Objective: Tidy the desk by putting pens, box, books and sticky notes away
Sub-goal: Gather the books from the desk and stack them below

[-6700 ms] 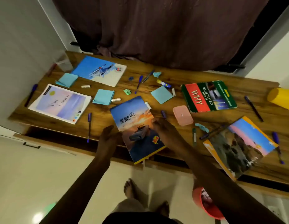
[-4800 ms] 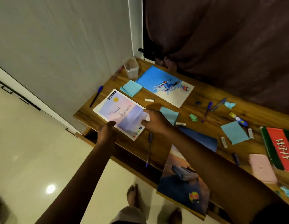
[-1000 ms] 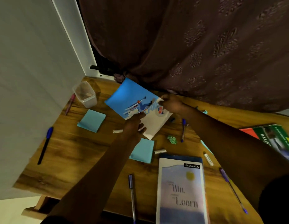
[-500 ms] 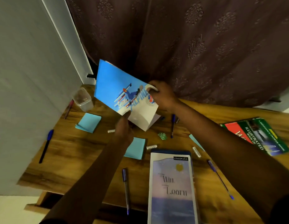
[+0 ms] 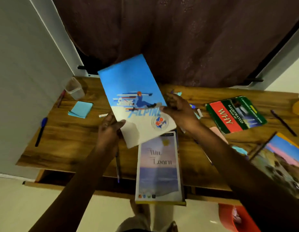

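Note:
I hold a blue and white skiing notebook [image 5: 133, 97] in the air above the wooden desk [image 5: 65, 136]. My left hand [image 5: 108, 129] grips its lower left edge and my right hand [image 5: 178, 109] grips its right edge. Just below it lies a stack topped by the "Win Learn" notebook [image 5: 158, 166], which overhangs the desk's front edge. A blue sticky note pad [image 5: 81, 109] lies at the left, near a blue pen [image 5: 40, 130]. Another pen [image 5: 117, 166] lies under my left forearm.
A clear plastic cup [image 5: 74, 87] stands at the back left corner. A green and red "WHY" book [image 5: 235, 113] and a landscape-cover book [image 5: 282, 163] lie at the right, with a dark pen [image 5: 283, 122] beyond. A red bin [image 5: 235, 218] sits on the floor. A dark curtain [image 5: 178, 39] hangs behind.
Both hands lifted the skiing notebook off the desk's back and brought it toward me, over the "Win Learn" notebook. The view shifted right.

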The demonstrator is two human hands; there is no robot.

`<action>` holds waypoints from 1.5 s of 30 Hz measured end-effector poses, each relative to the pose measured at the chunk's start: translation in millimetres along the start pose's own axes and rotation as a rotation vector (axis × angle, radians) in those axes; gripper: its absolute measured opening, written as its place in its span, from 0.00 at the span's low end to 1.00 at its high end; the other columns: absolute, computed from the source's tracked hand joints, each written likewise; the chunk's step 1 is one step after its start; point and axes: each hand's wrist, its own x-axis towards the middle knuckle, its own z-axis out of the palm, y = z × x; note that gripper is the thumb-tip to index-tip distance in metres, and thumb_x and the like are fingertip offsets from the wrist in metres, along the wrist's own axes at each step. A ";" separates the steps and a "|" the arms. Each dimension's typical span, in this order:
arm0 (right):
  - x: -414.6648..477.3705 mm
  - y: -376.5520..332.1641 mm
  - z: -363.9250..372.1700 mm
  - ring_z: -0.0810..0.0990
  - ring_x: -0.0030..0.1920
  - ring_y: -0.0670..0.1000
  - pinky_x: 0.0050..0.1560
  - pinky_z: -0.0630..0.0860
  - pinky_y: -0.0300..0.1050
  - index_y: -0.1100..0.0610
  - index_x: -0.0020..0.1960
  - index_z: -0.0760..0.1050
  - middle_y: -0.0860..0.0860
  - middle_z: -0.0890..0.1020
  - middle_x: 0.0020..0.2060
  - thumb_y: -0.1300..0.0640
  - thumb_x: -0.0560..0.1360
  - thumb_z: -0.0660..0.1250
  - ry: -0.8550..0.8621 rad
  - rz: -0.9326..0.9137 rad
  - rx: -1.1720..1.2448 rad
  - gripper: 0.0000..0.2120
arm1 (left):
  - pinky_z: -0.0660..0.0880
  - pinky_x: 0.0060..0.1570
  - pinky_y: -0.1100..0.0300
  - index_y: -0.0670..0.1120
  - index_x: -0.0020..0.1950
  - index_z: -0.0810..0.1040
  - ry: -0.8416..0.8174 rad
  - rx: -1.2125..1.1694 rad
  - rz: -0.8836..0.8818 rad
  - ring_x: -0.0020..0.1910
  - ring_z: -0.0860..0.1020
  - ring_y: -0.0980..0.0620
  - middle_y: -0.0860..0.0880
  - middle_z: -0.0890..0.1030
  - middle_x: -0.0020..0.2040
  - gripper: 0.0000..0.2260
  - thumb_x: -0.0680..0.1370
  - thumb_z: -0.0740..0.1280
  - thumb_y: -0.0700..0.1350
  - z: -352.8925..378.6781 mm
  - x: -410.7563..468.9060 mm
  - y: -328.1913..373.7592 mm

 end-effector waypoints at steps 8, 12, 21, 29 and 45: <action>-124.5 82.0 -18.5 0.87 0.50 0.49 0.52 0.85 0.53 0.55 0.63 0.76 0.54 0.85 0.58 0.56 0.72 0.77 -0.024 0.304 0.052 0.21 | 0.80 0.33 0.54 0.51 0.62 0.80 -0.066 0.264 -0.166 0.47 0.86 0.48 0.47 0.86 0.55 0.14 0.79 0.69 0.37 -11.0 -98.7 -60.6; -158.7 107.2 -17.5 0.87 0.44 0.44 0.46 0.86 0.49 0.51 0.62 0.73 0.50 0.86 0.54 0.61 0.73 0.76 0.039 0.393 -0.029 0.20 | 0.82 0.41 0.50 0.53 0.62 0.79 -0.089 0.338 -0.244 0.51 0.85 0.47 0.48 0.86 0.55 0.15 0.79 0.69 0.38 -13.6 -115.8 -84.3; -175.8 132.1 -0.5 0.86 0.47 0.44 0.39 0.80 0.35 0.50 0.55 0.79 0.46 0.87 0.49 0.59 0.70 0.77 0.182 0.399 -0.162 0.16 | 0.79 0.59 0.39 0.53 0.60 0.74 -0.104 0.729 -0.112 0.60 0.80 0.41 0.43 0.81 0.61 0.15 0.79 0.71 0.37 -22.5 -92.5 -123.1; -173.5 141.2 14.1 0.84 0.46 0.40 0.36 0.78 0.31 0.49 0.58 0.81 0.45 0.87 0.50 0.55 0.74 0.73 0.159 0.374 -0.411 0.13 | 0.80 0.53 0.50 0.45 0.68 0.76 -0.205 1.150 0.096 0.58 0.82 0.44 0.45 0.82 0.63 0.19 0.78 0.72 0.42 -34.2 -75.7 -134.5; -197.7 140.5 16.5 0.82 0.59 0.49 0.51 0.82 0.45 0.45 0.68 0.71 0.47 0.81 0.60 0.47 0.79 0.66 0.287 0.231 -0.691 0.18 | 0.78 0.39 0.55 0.49 0.65 0.68 -0.288 1.451 0.559 0.55 0.79 0.45 0.47 0.75 0.59 0.25 0.72 0.75 0.47 -5.5 -93.2 -127.4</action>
